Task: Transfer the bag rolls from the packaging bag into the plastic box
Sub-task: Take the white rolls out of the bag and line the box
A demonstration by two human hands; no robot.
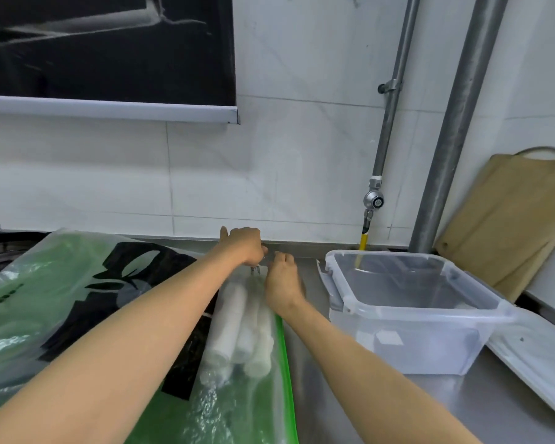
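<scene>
The job right now looks like opening the far end of the packaging bag [237,395] so the bag rolls [234,325] can come out. The left hand [244,245] and the right hand [282,282] are both at that end, just left of the plastic box [414,341]. Their fingers are curled and seem to pinch the thin plastic there. To do it well, each hand should hold one side and pull gently apart, so the bag opens and does not rip. The white rolls lie side by side inside the bag, left of the box. They are just under the right hand and reach back toward the person. The box stands open and no rolls can be seen in it yet.
</scene>
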